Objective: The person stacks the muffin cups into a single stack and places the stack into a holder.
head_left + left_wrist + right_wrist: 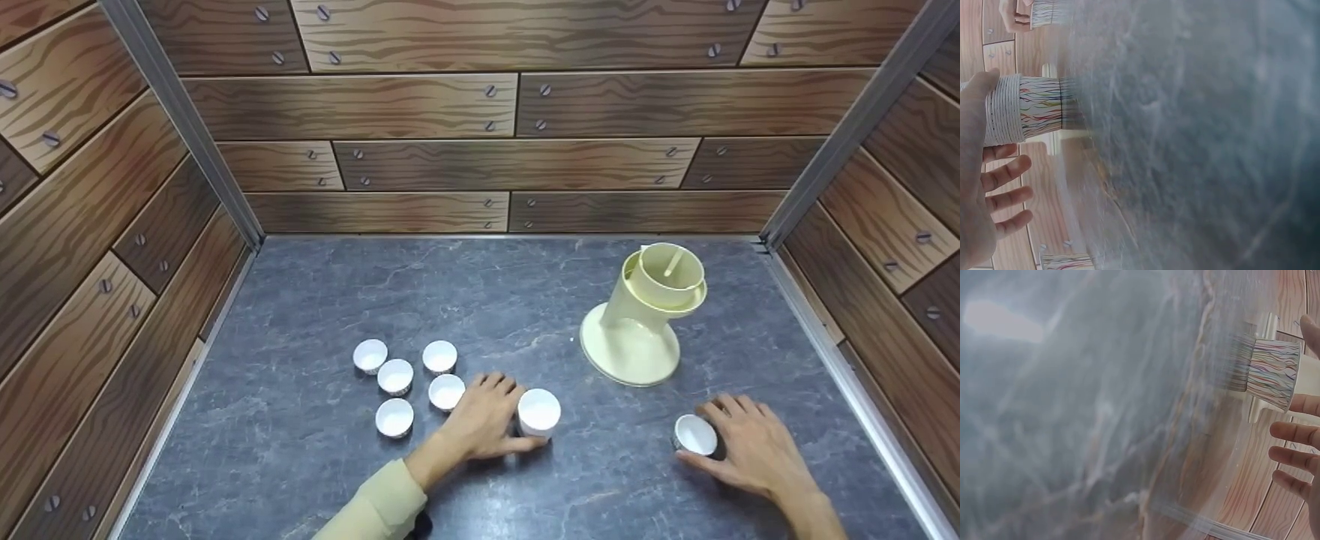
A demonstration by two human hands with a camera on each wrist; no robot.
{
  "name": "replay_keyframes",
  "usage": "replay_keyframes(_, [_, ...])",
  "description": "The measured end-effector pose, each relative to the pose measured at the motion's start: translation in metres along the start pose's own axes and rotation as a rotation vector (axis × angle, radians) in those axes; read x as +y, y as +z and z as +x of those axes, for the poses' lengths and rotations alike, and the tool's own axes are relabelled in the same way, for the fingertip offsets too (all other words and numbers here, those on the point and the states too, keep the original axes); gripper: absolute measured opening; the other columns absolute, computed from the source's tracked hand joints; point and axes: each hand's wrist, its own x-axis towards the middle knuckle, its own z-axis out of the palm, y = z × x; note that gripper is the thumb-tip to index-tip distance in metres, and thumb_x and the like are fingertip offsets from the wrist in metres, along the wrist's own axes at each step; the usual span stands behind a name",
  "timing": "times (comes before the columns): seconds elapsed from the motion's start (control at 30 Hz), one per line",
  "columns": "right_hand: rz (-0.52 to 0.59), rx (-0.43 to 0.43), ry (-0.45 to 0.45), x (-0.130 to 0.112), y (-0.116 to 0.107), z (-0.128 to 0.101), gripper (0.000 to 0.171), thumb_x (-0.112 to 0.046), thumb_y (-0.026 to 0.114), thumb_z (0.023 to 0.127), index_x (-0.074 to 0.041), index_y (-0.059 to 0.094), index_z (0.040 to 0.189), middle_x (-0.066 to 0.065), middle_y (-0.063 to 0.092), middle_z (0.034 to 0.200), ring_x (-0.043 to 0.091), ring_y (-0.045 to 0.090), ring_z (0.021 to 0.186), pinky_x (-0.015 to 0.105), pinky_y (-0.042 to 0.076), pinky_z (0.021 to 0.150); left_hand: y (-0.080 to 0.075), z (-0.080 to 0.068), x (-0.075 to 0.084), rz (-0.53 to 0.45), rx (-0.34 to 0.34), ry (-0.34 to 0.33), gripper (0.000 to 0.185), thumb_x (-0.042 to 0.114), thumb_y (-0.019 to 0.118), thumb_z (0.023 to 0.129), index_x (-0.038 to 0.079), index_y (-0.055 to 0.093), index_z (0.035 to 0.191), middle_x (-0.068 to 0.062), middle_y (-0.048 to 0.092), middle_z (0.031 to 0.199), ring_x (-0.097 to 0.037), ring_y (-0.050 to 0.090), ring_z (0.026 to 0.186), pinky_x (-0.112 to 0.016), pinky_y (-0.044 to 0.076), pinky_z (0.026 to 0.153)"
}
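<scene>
now, the left hand [480, 421] grips a stack of cups [538, 414] between thumb and fingers on the worktop [300, 472], while the right hand [752, 451] holds a single cup [695, 435], upright, at right. five other cups [395, 377] stand left of the stack; a cream stand [630, 352] rises farther back.

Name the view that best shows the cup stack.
The left wrist view: it shows the cup stack side-on, with layered rims and coloured lines. The head view shows mainly its white inside from above; the right wrist view doesn't show it.
</scene>
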Motion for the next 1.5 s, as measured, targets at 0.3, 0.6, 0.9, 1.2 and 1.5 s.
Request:
replay_keyframes(0.3, [0.002,-0.026,0.007,0.002,0.001,-0.001,0.072,-0.077,0.078,0.074,-0.015,0.072,0.111,0.014,0.07,0.111,0.039,0.066,0.102,0.059,0.053,0.085,0.0,0.0,0.0,0.006,0.009,0.002,0.077,0.083,0.054,0.09,0.017,0.065,0.127,-0.002,0.071,0.12,-0.021,0.065,0.111,-0.041,0.053,0.096])
replay_keyframes(0.6, [0.008,-0.041,0.014,0.001,0.0,0.0,0.07,-0.076,0.079,0.073,-0.016,0.072,0.109,0.013,0.07,0.11,0.037,0.066,0.101,0.059,0.052,0.086,0.0,0.0,0.0,0.019,0.02,0.007,0.078,0.084,0.053,0.09,0.017,0.065,0.128,-0.001,0.071,0.12,-0.02,0.065,0.111,-0.041,0.053,0.096])
replay_keyframes(0.9, [0.005,-0.005,0.001,0.0,0.002,0.0,0.067,-0.076,0.079,0.072,-0.016,0.072,0.102,0.01,0.07,0.104,0.035,0.066,0.096,0.056,0.052,0.083,0.001,-0.002,-0.001,0.023,0.05,0.016,0.076,0.084,0.053,0.09,0.018,0.066,0.127,-0.001,0.071,0.117,-0.02,0.066,0.109,-0.039,0.054,0.093])
replay_keyframes(1.2, [0.035,0.009,0.002,-0.005,0.002,0.002,0.066,-0.074,0.08,0.073,-0.015,0.072,0.102,0.012,0.07,0.105,0.037,0.067,0.1,0.057,0.051,0.086,0.002,-0.002,0.0,0.024,0.052,0.014,0.076,0.084,0.053,0.09,0.018,0.066,0.125,0.0,0.071,0.116,-0.019,0.065,0.108,-0.038,0.053,0.092])
replay_keyframes(1.5, [0.039,-0.009,0.008,-0.01,0.0,0.006,0.071,-0.075,0.079,0.073,-0.012,0.073,0.107,0.016,0.071,0.108,0.039,0.067,0.105,0.059,0.052,0.088,0.002,-0.001,0.0,0.034,0.046,0.013,0.076,0.084,0.052,0.09,0.018,0.066,0.124,0.0,0.07,0.115,-0.019,0.064,0.107,-0.038,0.052,0.092])
